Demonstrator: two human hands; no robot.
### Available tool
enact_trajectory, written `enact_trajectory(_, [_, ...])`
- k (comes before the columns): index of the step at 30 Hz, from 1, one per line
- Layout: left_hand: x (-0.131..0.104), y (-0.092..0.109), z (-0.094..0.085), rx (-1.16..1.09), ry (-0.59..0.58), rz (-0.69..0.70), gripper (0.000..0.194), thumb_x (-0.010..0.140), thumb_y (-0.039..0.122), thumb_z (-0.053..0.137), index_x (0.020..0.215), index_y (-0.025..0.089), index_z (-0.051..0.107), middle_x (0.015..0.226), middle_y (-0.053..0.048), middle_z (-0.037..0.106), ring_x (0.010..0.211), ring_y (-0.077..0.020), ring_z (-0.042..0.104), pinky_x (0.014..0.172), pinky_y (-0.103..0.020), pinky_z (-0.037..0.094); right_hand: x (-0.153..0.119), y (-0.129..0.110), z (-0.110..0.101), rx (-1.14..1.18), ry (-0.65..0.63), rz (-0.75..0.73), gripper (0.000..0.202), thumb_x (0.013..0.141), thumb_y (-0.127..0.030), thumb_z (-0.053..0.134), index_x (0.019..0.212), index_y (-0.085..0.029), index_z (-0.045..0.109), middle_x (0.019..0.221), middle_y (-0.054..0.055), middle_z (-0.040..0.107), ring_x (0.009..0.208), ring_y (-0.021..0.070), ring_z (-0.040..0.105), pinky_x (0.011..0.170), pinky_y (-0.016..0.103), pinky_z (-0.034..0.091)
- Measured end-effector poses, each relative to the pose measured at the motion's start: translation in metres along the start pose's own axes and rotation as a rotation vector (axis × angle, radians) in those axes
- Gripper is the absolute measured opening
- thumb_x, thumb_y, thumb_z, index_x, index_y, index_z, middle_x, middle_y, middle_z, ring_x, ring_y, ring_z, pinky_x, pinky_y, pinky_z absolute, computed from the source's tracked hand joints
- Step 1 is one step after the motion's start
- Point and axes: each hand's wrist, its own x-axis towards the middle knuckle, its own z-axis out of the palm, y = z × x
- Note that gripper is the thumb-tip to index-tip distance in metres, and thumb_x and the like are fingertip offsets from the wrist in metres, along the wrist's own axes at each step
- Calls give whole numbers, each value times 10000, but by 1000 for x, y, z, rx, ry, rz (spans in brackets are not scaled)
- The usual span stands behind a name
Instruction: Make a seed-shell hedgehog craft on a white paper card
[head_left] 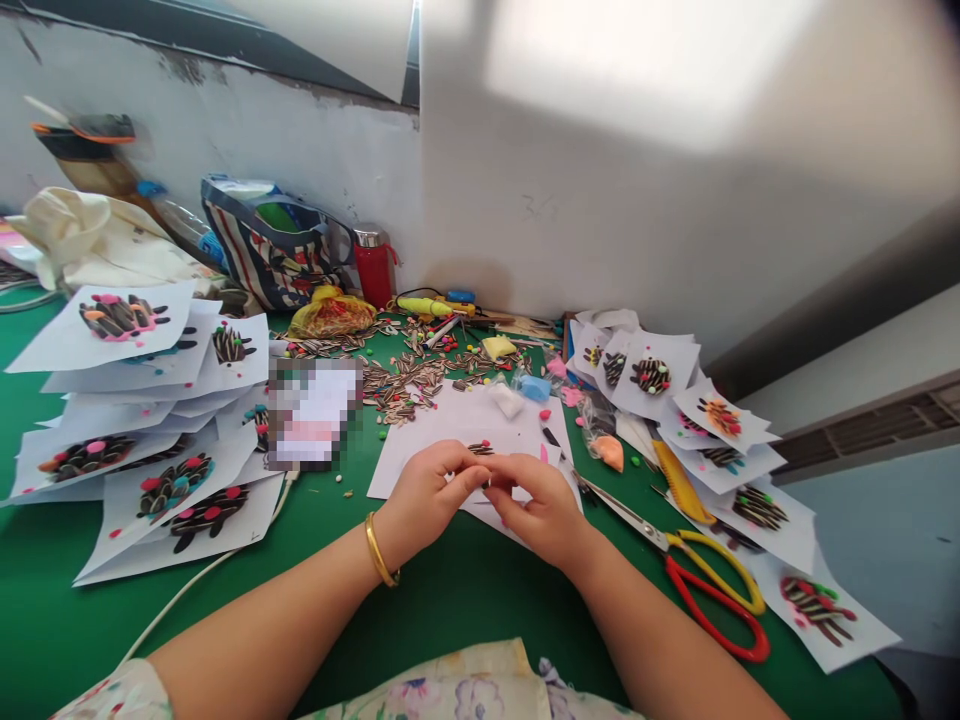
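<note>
My left hand [424, 500] and my right hand [544, 510] meet over white paper [405, 460], thumbs and fingertips pinched together. Something tiny and pale shows between the fingers, too small to name. Just beyond the fingertips, dark striped seeds [480, 449] with a pink dot lie on the paper, partly hidden by my hands. A gold bangle [380, 550] circles my left wrist. Small lumps of soft clay lie past the hands: a white one [504, 400], a blue one [535, 388] and a yellow one [498, 347].
Scissors [675, 545] with red and yellow handles lie right of my hands, near a yellow cutter [682, 485]. Seed-decorated paper sheets are stacked at left [180, 540] and right [825, 610]. Loose seeds [405, 385], a red flask [373, 265] and a striped bag [262, 245] occupy the back.
</note>
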Motion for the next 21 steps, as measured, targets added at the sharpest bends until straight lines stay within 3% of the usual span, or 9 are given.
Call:
enact_trajectory(6, [1, 6, -1, -142, -65, -69, 289, 845, 434, 626, 711, 178, 633, 733, -14, 637, 725, -154, 576, 707, -275, 456, 2, -7, -2, -100, -10, -45, 149, 911, -215, 558, 1012, -250, 662, 798, 14, 694, 698, 151, 601, 701, 303, 478])
enact_trajectory(11, [0, 12, -2, -162, -89, -58, 250, 852, 414, 626, 765, 183, 668, 798, -33, 671, 782, -167, 604, 758, -290, 476, 3, -9, -3, -148, 33, -46, 89, 905, -223, 564, 864, -239, 642, 770, 16, 687, 706, 158, 604, 711, 317, 466])
enact_trajectory(14, [0, 13, -1, -146, -84, -52, 228, 873, 390, 608, 808, 187, 691, 839, -42, 687, 814, -171, 619, 780, -293, 480, 3, -7, -3, -141, 59, -40, 52, 891, -213, 588, 901, -239, 633, 770, 8, 673, 708, 154, 597, 700, 309, 461])
enact_trajectory(18, [0, 10, -1, -156, -92, -37, 246, 911, 372, 559, 816, 193, 699, 848, -34, 697, 827, -161, 627, 796, -283, 477, 2, -6, -2, -125, 35, -59, 156, 886, -199, 605, 1031, -248, 636, 784, 2, 667, 699, 148, 578, 708, 312, 459])
enact_trajectory(21, [0, 8, -1, -137, -96, -19, 275, 911, 390, 554, 788, 185, 689, 804, -29, 678, 782, -154, 616, 762, -277, 475, 2, -6, -3, -124, 33, -56, 77, 901, -229, 601, 956, -244, 653, 784, 10, 668, 718, 154, 582, 713, 316, 458])
